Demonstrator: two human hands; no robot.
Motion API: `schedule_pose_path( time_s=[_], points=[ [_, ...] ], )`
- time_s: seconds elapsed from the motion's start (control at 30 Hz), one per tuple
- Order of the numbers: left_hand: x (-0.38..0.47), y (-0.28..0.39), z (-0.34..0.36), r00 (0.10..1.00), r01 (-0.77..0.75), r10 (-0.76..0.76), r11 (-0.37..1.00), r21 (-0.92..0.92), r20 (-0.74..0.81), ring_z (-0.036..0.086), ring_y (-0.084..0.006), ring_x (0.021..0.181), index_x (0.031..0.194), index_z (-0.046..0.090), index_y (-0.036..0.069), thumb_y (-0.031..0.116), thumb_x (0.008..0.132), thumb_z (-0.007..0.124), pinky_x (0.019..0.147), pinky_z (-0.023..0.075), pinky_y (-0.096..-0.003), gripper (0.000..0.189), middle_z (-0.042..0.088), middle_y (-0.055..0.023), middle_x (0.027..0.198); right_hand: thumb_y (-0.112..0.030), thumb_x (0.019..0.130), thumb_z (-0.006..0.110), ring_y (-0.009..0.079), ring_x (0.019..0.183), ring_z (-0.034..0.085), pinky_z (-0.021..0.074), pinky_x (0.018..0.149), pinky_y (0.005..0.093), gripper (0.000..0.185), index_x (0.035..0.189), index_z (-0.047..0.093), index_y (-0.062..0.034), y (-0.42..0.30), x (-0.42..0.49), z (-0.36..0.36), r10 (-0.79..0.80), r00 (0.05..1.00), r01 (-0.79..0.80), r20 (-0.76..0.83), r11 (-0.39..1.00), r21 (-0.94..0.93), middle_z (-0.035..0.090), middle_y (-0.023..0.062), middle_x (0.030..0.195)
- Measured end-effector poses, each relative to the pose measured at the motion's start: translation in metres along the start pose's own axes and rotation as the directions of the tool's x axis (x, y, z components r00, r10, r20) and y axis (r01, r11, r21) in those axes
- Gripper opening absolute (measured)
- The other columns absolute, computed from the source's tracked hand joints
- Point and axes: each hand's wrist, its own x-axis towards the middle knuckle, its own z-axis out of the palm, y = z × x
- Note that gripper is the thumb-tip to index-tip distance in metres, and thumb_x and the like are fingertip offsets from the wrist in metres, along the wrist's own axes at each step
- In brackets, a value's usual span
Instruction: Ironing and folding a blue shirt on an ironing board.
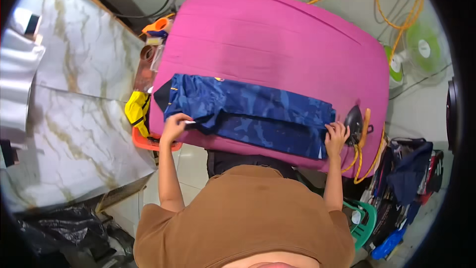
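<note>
Blue camouflage-patterned trousers (260,100) lie lengthwise across a padded table with a pink cover (282,48). One leg lies partly over the other, and the dark waist end points left. My left hand (175,124) pinches the fabric near the waist, where a small white tag or patch shows by the fingers. At the leg hems, my right hand (335,134) has its fingers bent on the cloth edge; whether it grips the cloth is unclear. Just right of that hand, a dark clothes iron (353,123) with a wooden handle (365,126) rests on the pink cover.
A yellow-orange cord (357,163) runs from the iron over the table edge. Right are a green fan (422,48), piled clothes (409,171) and a green plastic chair (366,225). Left stand an orange basket (141,142), yellow cloth (137,109) and a marble-patterned surface (81,119).
</note>
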Motion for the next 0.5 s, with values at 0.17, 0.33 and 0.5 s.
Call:
schedule_pose_path(
  time_s=[0.17, 0.33, 0.5],
  points=[
    [0.034, 0.031, 0.017, 0.969, 0.132, -0.029, 0.902, 0.412, -0.247, 0.069, -0.0308, 0.100, 0.098, 0.076, 0.010, 0.025, 0.087, 0.060, 0.100, 0.0417, -0.0562, 0.025, 0.074, -0.0131, 0.100, -0.005, 0.075, 0.063, 0.0291, 0.128, 0.050, 0.0215, 0.116, 0.0552, 0.026, 0.097, 0.073, -0.0153, 0.005, -0.035, 0.015, 0.198, 0.980, -0.198, 0.021, 0.980, 0.011, 0.062, 0.0035, 0.121],
    [0.135, -0.006, 0.010, 0.795, 0.216, 0.268, 0.713, 0.667, -0.544, 0.067, -0.0308, 0.093, 0.097, 0.076, 0.015, 0.030, 0.090, 0.060, 0.095, 0.0383, -0.0562, 0.023, 0.074, -0.0097, 0.094, -0.006, 0.077, 0.063, 0.0310, 0.117, 0.056, 0.0414, 0.101, 0.0470, 0.028, 0.100, 0.074, -0.0168, -0.012, -0.012, 0.048, 0.382, 0.907, -0.371, -0.177, 0.924, 0.093, 0.065, 0.0061, 0.117],
    [0.185, -0.030, -0.016, 0.807, 0.441, 0.077, 0.579, 0.686, -0.585, 0.071, -0.0318, 0.088, 0.089, 0.078, 0.017, 0.052, 0.080, 0.073, 0.095, 0.0372, -0.0539, 0.037, 0.075, -0.0107, 0.088, -0.012, 0.086, 0.062, 0.0300, 0.121, 0.054, 0.0426, 0.102, 0.0480, 0.026, 0.109, 0.074, -0.0187, -0.010, 0.051, 0.112, 0.508, 0.848, -0.480, -0.154, 0.858, 0.185, 0.065, 0.0051, 0.122]
  ],
)
